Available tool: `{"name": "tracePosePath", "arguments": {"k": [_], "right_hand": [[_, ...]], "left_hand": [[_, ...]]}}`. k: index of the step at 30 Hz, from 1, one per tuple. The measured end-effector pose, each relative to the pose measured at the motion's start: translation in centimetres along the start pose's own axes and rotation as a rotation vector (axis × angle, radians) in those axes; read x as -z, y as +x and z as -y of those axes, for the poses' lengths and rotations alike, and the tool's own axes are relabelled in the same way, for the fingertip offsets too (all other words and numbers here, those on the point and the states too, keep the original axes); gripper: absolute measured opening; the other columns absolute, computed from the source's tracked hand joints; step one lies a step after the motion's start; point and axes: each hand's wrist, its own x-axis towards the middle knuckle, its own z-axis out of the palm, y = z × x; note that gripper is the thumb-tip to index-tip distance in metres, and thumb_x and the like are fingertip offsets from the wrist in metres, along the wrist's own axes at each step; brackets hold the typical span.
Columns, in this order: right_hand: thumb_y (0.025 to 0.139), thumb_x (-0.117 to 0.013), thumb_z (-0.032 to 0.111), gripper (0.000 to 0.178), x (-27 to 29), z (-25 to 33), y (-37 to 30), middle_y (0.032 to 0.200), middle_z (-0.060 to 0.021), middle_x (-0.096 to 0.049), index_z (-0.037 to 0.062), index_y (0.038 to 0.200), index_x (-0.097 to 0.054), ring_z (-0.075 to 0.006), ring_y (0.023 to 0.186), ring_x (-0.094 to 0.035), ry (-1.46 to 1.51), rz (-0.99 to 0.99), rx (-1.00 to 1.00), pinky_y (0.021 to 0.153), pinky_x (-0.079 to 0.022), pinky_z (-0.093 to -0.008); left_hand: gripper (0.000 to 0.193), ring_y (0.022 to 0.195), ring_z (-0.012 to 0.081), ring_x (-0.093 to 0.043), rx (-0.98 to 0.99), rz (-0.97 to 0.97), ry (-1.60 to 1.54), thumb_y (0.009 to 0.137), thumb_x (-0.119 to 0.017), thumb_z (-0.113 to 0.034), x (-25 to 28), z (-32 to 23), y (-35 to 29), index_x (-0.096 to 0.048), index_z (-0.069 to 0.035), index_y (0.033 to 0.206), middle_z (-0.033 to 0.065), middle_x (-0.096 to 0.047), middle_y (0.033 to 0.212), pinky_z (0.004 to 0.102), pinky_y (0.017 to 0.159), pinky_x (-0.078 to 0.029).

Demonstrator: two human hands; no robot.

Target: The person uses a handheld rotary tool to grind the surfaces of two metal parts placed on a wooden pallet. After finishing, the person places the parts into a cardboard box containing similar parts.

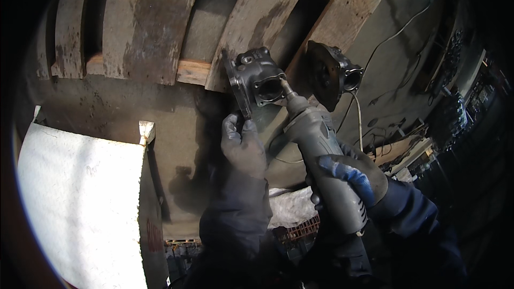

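My left hand (244,147), in a grey glove, pinches the lower edge of a flange on a dark metal casting (262,67). The casting sits at the end of a wooden plank, its round opening turned toward me. In a grey and blue glove, my right hand (361,176) is wrapped round the body of a grey straight grinder (321,150). The grinder's narrow tip (285,84) meets the rim of the casting's opening, at its right side. Just to the right stands a second flanged casting (332,72), touched by neither hand.
Worn pallet planks (150,16) with dark gaps run across the top. A bright white panel (80,198) stands at the lower left. A thin cable (399,31) trails over the floor on the right. Dark metal parts (452,112) lie at the far right.
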Motion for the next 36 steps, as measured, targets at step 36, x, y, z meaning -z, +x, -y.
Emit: {"name": "tracePosePath", "arguments": {"k": [36], "right_hand": [[0.105, -0.078, 0.024, 0.077, -1.0, -4.9, 3.3, 0.133, -0.0333, -0.066, 0.0022, 0.163, -0.032, -0.0442, 0.110, -0.077, 0.510, 0.064, -0.051, 0.085, -0.071, -0.0567]], "left_hand": [[0.026, 0.103, 0.0123, -0.063, 0.055, 0.064, -0.002, 0.104, -0.063, 0.005, 0.5, -1.1, 0.1, -0.062, 0.007, 0.130, 0.0093, -0.068, 0.117, 0.0267, 0.091, -0.054]]}}
